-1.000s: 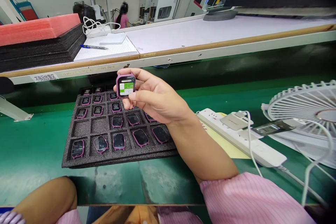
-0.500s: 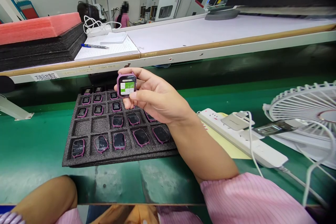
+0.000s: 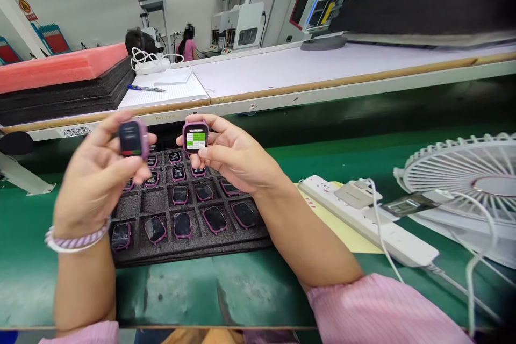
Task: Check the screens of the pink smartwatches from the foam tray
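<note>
Raised since a second ago, the left hand (image 3: 94,180) now pinches a dark-screened purple watch body (image 3: 131,140) beside the right hand (image 3: 234,156), whose fingers (image 3: 209,151) clasp a lit purple watch body (image 3: 195,137). Both hover over the black foam tray (image 3: 161,201) on the green desk (image 3: 40,247); either light grip could slip, dropping a watch onto those below.

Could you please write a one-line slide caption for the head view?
Each hand holds a purple watch body above a foam tray.
</note>
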Tool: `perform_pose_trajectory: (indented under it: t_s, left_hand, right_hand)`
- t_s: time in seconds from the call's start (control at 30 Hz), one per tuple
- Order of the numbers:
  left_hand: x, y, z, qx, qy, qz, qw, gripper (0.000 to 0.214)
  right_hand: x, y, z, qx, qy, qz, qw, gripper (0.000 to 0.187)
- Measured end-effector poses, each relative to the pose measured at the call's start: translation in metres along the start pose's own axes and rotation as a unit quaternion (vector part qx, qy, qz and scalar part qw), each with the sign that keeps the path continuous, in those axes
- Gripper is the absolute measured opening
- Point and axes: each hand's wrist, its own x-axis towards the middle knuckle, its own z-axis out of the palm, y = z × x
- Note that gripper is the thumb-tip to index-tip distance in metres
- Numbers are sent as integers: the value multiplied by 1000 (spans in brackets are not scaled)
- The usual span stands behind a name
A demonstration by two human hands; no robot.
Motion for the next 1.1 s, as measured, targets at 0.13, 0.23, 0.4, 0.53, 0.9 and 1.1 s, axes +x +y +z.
perform_pose_trajectory:
  t_s: [0.13, 0.23, 0.4, 0.53, 0.9, 1.1]
  left_hand:
    - [27, -29, 15, -2, 6, -67, 998, 71]
    - [31, -41, 20, 9, 5, -69, 998, 68]
    - [24, -41, 22, 38, 14, -23, 999, 41]
    - [22, -40, 24, 19, 9, -44, 999, 30]
    - [23, -43, 27, 25, -11, -2, 1000, 46]
    - [23, -45, 27, 33, -6, -10, 999, 48]
  right_hand:
    - [-1, -2, 0, -12, 21, 3, 1000, 57]
    - [-1, -2, 1, -14, 26, 6, 1000, 56]
    - [0, 2, 0, 10, 8, 13, 1000, 46]
    - [1, 3, 0, 20, 14, 18, 1000, 38]
    - [0, 5, 2, 10, 15, 14, 1000, 47]
    - [-1, 5, 2, -16, 16, 12, 1000, 50]
